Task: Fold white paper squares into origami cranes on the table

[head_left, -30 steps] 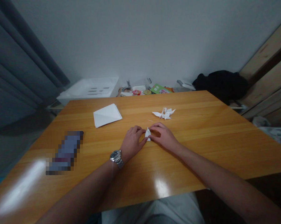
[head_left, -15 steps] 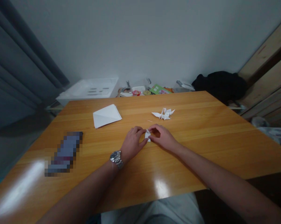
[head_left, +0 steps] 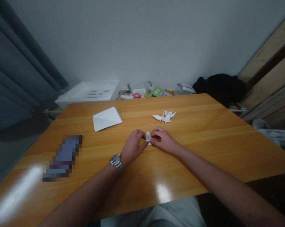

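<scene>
Between my hands, low over the middle of the table, is a small folded white paper that narrows toward its far end. My left hand, with a metal watch on its wrist, pinches the left edge between thumb and fingers. From the other side, my right hand pinches the paper's right edge. Both thumbs meet near its lower part and cover some of it. Just beyond my right hand, folded paper cranes lie close together; I cannot tell how many.
A stack of white paper sheets lies at the back left of the wooden table. Nearer on the left is a pixelated phone-like object. Behind the table stand a white foam box and a green packet, with a black cloth heap at right.
The folded paper has changed shape: its upper part now shows as a taller, narrower point. My fingers have shifted slightly along its edges. The whole view has moved a little.
</scene>
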`<state>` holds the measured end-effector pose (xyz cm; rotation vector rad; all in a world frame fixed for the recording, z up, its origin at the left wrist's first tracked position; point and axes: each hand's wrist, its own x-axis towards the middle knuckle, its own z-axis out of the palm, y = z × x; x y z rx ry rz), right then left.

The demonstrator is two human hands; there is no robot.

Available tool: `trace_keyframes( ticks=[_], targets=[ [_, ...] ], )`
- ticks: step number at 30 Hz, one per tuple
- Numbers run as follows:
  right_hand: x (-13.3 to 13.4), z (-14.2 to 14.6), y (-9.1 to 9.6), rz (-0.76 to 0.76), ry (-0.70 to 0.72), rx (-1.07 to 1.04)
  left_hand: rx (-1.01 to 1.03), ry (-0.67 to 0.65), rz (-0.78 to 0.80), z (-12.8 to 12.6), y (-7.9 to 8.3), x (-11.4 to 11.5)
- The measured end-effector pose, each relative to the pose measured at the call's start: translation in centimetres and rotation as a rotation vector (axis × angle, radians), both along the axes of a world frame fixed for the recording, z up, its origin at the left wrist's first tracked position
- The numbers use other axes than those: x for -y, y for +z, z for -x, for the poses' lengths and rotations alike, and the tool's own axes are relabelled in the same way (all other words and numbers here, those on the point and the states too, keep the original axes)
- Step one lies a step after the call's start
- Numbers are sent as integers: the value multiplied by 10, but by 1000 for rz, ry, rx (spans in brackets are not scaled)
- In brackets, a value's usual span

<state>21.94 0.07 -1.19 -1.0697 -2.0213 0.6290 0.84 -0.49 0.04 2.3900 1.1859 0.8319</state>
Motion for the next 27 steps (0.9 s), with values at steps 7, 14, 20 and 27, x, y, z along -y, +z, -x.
trace_keyframes(
  ticks=[7, 14, 20, 27],
  targets=[
    [1, 1, 0, -10, -17, 32, 44, -39, 40, 4, -2, -4],
    [3, -3, 3, -1, 25, 50, 51, -25, 35, 5, -3, -3],
    [3, -4, 4, -27, 28, 81, 32, -30, 20, 3, -1, -3],
    [3, -5, 4, -127, 123, 100, -16, -27, -1, 2, 0, -1]
  ],
)
